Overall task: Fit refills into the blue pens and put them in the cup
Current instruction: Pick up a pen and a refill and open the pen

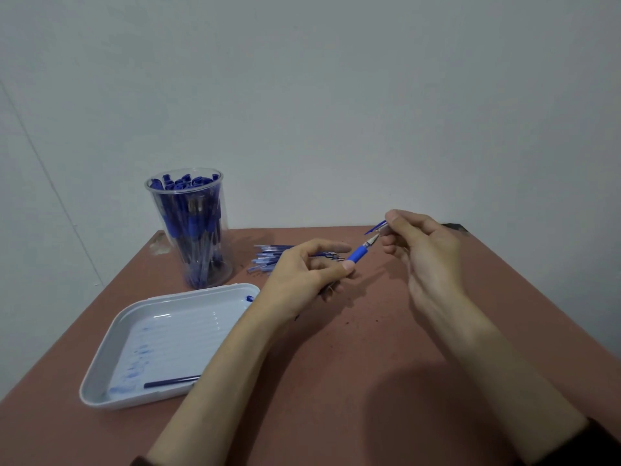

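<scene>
My left grip [302,274] holds the blue rubber-sleeved pen [357,255] tip-up over the brown table [369,338], angled to meet my right grip [416,240], which pinches its apparent cap [378,227]; the clear plastic cup [223,257] stands far-left.

Head camera looks forward and down, close over the table [369,364].

The reddish surface [353,381] is occupied by a clear cup [225,237] of blue pens [193,227], a white tray [174,334], and seemingly loose refills [268,257].
</scene>
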Demonstrator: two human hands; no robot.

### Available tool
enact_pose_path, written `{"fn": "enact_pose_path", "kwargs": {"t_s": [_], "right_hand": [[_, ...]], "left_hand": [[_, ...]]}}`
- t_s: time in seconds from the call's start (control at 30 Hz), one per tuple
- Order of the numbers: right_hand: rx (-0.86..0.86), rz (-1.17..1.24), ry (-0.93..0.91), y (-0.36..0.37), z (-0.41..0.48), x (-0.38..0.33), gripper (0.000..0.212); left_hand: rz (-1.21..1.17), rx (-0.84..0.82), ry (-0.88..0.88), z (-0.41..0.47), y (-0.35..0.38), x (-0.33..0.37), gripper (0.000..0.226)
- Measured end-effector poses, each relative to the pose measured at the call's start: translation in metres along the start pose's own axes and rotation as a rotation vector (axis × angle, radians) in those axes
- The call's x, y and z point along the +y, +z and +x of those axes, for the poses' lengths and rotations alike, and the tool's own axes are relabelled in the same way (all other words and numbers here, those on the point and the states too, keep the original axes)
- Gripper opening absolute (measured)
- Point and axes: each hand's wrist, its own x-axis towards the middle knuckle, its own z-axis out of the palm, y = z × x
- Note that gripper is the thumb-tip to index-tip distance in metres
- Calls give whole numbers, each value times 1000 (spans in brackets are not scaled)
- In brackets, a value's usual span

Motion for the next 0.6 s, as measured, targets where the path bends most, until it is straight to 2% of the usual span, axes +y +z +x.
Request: {"fn": "enact_pose_path", "kwargs": {"t_s": [0.27, 0.6], "right_hand": [[-57, -101, -98, 0, -1, -1, 5], [-147, -161, -121, 5, -7, 9, 5]], "left_hand": [[-44, 17, 11, 1, 0, 0, 23], [-40, 90, 58, 1, -2, 0, 32]]}}
